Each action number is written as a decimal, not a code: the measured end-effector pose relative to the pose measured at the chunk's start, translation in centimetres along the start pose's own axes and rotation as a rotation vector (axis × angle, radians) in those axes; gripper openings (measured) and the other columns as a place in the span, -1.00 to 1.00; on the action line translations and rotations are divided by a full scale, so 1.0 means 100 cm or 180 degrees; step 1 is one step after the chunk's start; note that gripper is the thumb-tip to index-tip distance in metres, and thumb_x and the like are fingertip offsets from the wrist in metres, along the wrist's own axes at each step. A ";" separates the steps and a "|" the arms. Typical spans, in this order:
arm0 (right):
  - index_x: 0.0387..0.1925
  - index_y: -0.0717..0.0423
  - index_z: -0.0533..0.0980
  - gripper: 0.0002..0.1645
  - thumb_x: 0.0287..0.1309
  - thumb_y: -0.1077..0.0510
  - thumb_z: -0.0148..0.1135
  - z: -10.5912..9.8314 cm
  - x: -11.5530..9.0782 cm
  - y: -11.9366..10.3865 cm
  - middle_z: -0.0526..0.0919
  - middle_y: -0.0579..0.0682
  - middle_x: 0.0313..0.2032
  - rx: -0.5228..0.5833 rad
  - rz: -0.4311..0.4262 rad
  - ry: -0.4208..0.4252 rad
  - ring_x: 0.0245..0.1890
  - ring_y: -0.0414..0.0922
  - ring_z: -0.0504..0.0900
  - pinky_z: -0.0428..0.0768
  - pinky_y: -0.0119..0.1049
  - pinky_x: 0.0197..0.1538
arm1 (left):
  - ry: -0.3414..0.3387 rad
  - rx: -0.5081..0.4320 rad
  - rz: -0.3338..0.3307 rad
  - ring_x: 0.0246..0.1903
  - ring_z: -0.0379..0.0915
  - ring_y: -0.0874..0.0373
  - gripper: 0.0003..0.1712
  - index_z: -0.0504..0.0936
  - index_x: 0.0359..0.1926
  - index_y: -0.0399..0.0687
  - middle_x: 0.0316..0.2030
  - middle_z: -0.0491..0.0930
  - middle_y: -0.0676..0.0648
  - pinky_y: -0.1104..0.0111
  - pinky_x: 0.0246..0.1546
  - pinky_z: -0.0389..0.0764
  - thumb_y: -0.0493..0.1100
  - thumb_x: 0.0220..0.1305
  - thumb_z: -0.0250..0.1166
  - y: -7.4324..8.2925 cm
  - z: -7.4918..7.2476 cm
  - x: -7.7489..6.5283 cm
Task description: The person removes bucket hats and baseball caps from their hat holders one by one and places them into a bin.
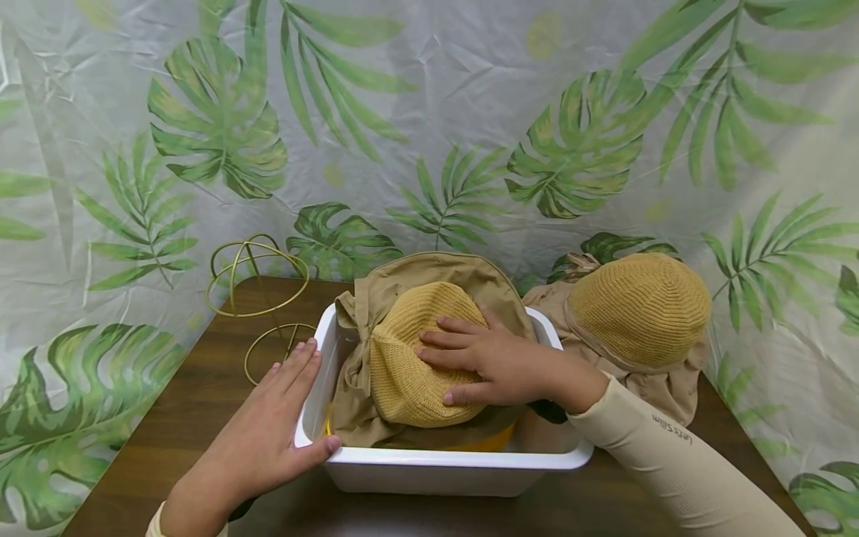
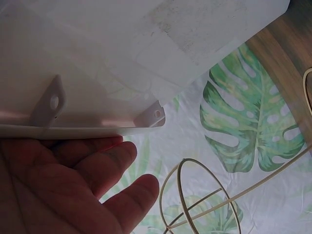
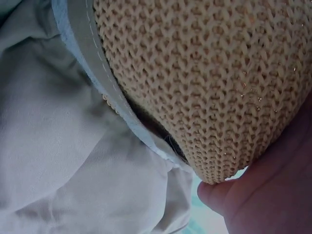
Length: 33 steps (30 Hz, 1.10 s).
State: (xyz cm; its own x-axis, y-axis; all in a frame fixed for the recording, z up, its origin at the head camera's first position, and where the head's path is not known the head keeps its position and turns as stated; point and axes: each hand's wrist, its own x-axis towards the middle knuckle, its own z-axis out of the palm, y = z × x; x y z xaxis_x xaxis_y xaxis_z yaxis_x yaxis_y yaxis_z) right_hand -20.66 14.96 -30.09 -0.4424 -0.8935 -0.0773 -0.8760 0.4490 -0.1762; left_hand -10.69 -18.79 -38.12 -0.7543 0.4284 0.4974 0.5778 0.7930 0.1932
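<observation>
A sun hat with a yellow knitted crown (image 1: 403, 373) and a tan cloth brim (image 1: 463, 268) sits in a white plastic tub (image 1: 456, 459). My right hand (image 1: 496, 362) lies across the crown, fingers spread and thumb toward me. Up close in the right wrist view, the thumb touches the edge of the knit (image 3: 204, 73). My left hand (image 1: 262, 432) rests at the tub's left rim with its fingers extended. Seen from the left wrist, those fingers lie beside the rim's underside (image 2: 83, 130). Something orange-yellow (image 1: 486, 441) shows beneath the brim inside the tub.
Another hat (image 1: 637, 313) of the same kind lies right of the tub on the dark wooden table (image 1: 168, 410). A gold wire stand (image 1: 235, 315) with rings is at the back left. Behind everything hangs a leaf-printed curtain (image 1: 463, 97).
</observation>
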 end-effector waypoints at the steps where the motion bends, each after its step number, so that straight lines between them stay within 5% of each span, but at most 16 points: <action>1: 0.53 -0.19 0.13 -0.19 0.38 -0.35 -0.03 0.000 0.000 0.000 0.05 -0.12 0.53 -0.0029 0.0007 -0.0027 0.54 0.00 -0.16 -0.32 0.45 0.33 | 0.0003 -0.0002 -0.0001 0.43 0.06 -0.19 0.14 0.22 0.42 -0.44 0.46 0.14 -0.31 0.09 0.43 0.09 0.40 0.17 0.22 0.000 0.000 0.000; 6: 0.55 -0.20 0.07 -0.17 0.39 -0.38 -0.11 0.001 0.002 0.001 -0.02 -0.15 0.54 -0.0122 0.0046 -0.0130 0.54 -0.03 -0.21 -0.30 0.42 0.36 | 0.0001 -0.0013 -0.0018 0.44 0.06 -0.18 0.14 0.21 0.43 -0.43 0.46 0.13 -0.30 0.07 0.41 0.13 0.39 0.17 0.24 -0.001 0.000 0.000; 13: 0.57 -0.19 0.00 -0.16 0.41 -0.39 -0.17 0.001 0.006 -0.002 -0.10 -0.18 0.55 -0.0315 0.0159 -0.0309 0.54 -0.06 -0.24 -0.26 0.36 0.39 | 0.0007 -0.0035 0.0017 0.43 0.06 -0.21 0.14 0.22 0.41 -0.46 0.45 0.14 -0.33 0.48 0.42 -0.27 0.35 0.13 0.30 0.000 0.001 0.002; 20: 0.57 -0.21 -0.03 -0.15 0.40 -0.40 -0.18 0.002 0.011 -0.006 -0.13 -0.20 0.55 -0.0471 0.0245 -0.0484 0.54 -0.07 -0.26 -0.25 0.31 0.42 | 0.0047 -0.0041 0.0042 0.41 0.10 -0.23 0.14 0.22 0.42 -0.45 0.44 0.16 -0.33 0.39 0.44 -0.08 0.38 0.16 0.26 0.000 0.000 0.002; 33: 0.57 -0.18 -0.01 -0.15 0.41 -0.38 -0.16 0.013 0.021 -0.004 -0.10 -0.18 0.55 -0.0608 0.0298 -0.0628 0.54 -0.07 -0.22 -0.18 0.19 0.46 | -0.0002 -0.0053 -0.0015 0.44 0.06 -0.18 0.14 0.22 0.42 -0.45 0.45 0.15 -0.32 0.57 0.38 -0.27 0.33 0.12 0.33 -0.001 0.001 0.000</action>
State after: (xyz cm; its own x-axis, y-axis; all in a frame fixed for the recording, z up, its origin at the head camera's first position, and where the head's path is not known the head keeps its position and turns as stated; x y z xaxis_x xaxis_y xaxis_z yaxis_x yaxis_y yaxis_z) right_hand -20.96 12.89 -31.42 -0.4936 -0.8243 -0.2771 -0.8616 0.5068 0.0273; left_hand -10.79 -18.77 -38.22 -0.7573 0.4248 0.4960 0.5793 0.7877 0.2097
